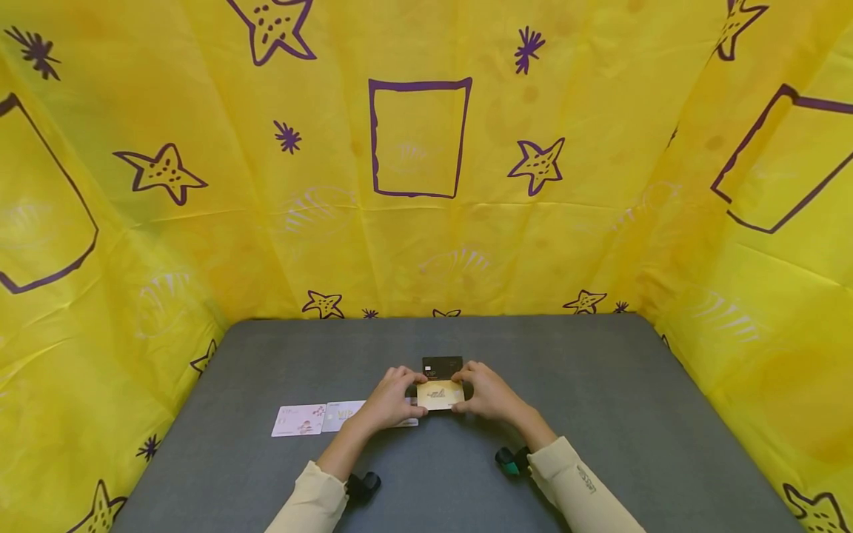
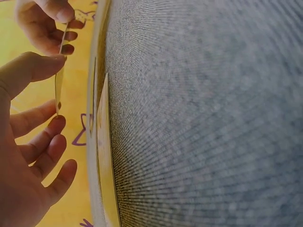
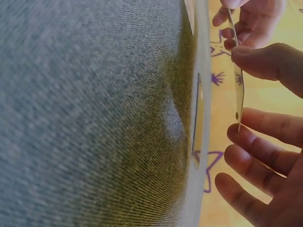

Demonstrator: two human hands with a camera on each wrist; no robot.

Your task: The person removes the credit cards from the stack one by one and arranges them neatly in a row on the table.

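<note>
A gold card (image 1: 440, 395) is held above the table between both hands. My left hand (image 1: 393, 400) pinches its left edge between thumb and fingers, and my right hand (image 1: 492, 394) pinches the right edge the same way. Seen edge-on in the left wrist view, the card (image 2: 59, 85) stands apart from the tabletop. Behind it, partly covered in the head view, lies a black VIP card (image 1: 443, 366). To the left are a pink VIP card (image 1: 298, 420) and a white VIP card (image 1: 341, 414). My left hand hides part of the row there.
The grey table (image 1: 600, 414) has rounded back corners. Yellow cloth (image 1: 426, 252) with purple starfish drawings surrounds it at the back and both sides. Black bands sit at the left wrist (image 1: 363, 487) and right wrist (image 1: 512, 460).
</note>
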